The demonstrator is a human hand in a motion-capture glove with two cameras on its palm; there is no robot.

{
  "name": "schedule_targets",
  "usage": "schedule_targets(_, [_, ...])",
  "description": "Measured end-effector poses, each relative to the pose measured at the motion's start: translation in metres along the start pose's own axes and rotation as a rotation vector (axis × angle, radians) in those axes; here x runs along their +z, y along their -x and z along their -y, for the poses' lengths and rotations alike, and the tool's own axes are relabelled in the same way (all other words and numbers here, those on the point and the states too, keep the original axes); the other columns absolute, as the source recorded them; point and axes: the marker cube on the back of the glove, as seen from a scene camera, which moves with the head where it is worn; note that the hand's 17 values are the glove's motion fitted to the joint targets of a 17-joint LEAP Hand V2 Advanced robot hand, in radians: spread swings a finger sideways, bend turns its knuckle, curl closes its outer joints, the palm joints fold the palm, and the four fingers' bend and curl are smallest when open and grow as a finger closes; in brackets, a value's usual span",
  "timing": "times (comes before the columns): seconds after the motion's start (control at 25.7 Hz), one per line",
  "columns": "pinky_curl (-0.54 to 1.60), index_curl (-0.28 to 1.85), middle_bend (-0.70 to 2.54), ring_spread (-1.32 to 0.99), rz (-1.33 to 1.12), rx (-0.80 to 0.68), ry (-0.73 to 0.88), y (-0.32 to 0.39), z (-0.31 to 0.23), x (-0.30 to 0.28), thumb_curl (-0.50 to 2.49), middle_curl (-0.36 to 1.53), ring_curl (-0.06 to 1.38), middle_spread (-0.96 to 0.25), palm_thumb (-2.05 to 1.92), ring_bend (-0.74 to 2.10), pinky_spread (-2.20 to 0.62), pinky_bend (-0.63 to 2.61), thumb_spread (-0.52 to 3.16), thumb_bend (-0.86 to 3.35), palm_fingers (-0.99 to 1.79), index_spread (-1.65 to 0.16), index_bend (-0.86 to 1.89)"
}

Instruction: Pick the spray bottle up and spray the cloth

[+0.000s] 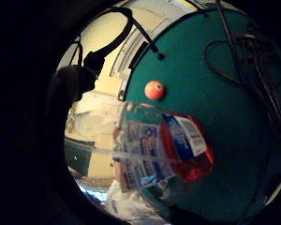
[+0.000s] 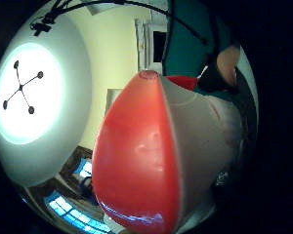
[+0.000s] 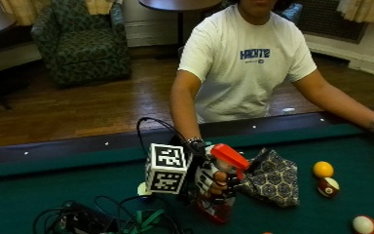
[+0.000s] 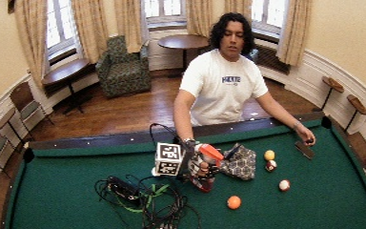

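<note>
Gripping the spray bottle upright just above the green surface, the gloved right hand has its fingers curled round the body, red nozzle aimed right at the patterned cloth lying just beside it, presumably ready to spray.

Cloth just beside bottle, seemingly.

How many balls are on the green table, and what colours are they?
Yellow ball: 1
Dark red and white ball: 1
White ball with a red stripe: 1
Orange ball: 1
Total: 4 balls in the wide outside view
</note>
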Motion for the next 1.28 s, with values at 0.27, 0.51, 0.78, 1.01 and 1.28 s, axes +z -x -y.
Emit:
schedule_targets(0.27, [0.26,0.42,0.29,-0.21,0.021,-0.014,0.006,0.005,0.004,0.005,0.4,0.45,0.4,-0.25,0.78,0.41,-0.05,0.14,0.89,-0.03,1.17,-0.32,0.21])
schedule_targets(0.51, [0.31,0.4,0.29,-0.22,0.022,-0.039,-0.016,0.008,0.007,0.007,0.44,0.46,0.42,-0.25,0.86,0.47,-0.15,0.32,0.85,-0.01,1.32,-0.31,0.12])
schedule_targets(0.78, [0.36,0.46,0.41,-0.23,-0.018,-0.108,-0.087,0.012,0.004,0.004,0.54,0.51,0.45,-0.25,0.92,0.53,-0.26,0.38,0.6,-0.02,1.47,-0.29,0.28])
schedule_targets(1.01, [0.38,0.5,0.47,-0.22,0.01,-0.147,-0.067,0.043,-0.002,-0.009,0.59,0.53,0.47,-0.24,0.91,0.57,-0.28,0.4,0.47,-0.03,1.45,-0.28,0.36])
schedule_targets(1.28, [0.4,0.54,0.51,-0.23,-0.075,-0.201,0.004,0.095,-0.012,-0.031,0.64,0.55,0.49,-0.23,0.92,0.61,-0.3,0.44,0.39,-0.02,1.42,-0.27,0.39])
